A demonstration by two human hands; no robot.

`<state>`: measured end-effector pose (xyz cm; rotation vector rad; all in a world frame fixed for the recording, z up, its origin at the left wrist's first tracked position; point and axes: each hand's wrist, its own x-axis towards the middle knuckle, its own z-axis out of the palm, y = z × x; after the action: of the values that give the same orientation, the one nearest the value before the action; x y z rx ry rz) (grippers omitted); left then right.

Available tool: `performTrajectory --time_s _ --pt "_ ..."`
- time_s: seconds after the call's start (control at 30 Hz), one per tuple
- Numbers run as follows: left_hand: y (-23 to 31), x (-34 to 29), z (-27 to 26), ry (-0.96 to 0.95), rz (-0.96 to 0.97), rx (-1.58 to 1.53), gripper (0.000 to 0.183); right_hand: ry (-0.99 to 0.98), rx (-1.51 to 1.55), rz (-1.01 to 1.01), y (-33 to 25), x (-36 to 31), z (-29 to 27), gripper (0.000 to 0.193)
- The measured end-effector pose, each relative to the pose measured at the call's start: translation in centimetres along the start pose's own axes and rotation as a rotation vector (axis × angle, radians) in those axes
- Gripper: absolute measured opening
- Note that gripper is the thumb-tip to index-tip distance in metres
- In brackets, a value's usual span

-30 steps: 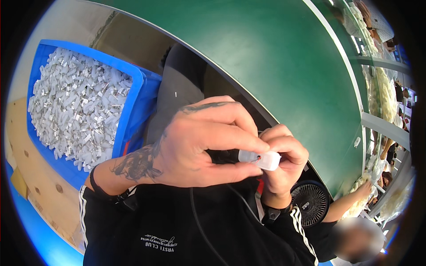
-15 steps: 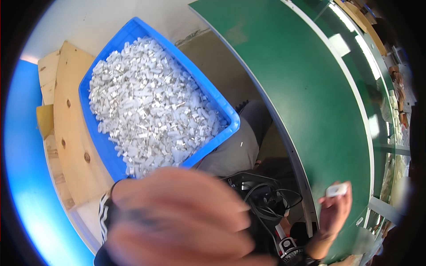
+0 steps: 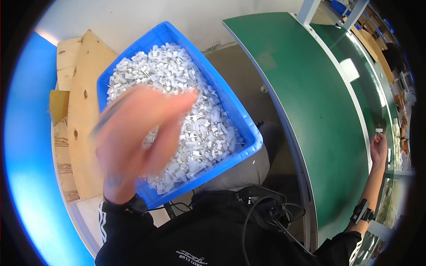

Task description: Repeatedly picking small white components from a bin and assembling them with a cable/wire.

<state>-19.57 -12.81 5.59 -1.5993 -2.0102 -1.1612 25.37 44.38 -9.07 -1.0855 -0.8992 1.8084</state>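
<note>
My left hand [image 3: 137, 128] is above a blue plastic bin [image 3: 255, 144] heaped with small white plastic pieces [image 3: 195, 137], some with thin metal parts. Motion smears its fingers, so whether they grip anything does not show. Far to the right, my right arm reaches across the green tabletop [image 3: 310, 111]. At its end my right hand [image 3: 378, 148] is closed, pinching a small white plastic piece [image 3: 379, 131] that sticks out past the fingertips, over the strip beyond the table's white rail.
Wooden boards [image 3: 84, 128] stand left of the bin, beside a bright blue surface [image 3: 26, 146]. A black device with cables [image 3: 266, 208] lies at my lap. A white rail [image 3: 346, 80] runs along the green table. Another person's hand [image 3: 400, 102] shows at the far right.
My left hand has moved from close in front of me out over the bin. My right hand has stretched farther away across the table with a white piece; my view has shifted slightly.
</note>
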Motion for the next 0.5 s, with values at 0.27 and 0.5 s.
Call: performTrajectory --time_s 0.27,0.5 --pt "-19.3 -12.2 12.6 -0.597 -0.241 0.305 0.026 0.232 -0.115 -0.133 -4.1 1.4 -8.9 0.035" --pt "-22.2 -14.0 14.1 -0.583 -0.178 0.311 0.019 0.087 -0.501 -0.318 -0.3 -19.5 2.4 0.046"
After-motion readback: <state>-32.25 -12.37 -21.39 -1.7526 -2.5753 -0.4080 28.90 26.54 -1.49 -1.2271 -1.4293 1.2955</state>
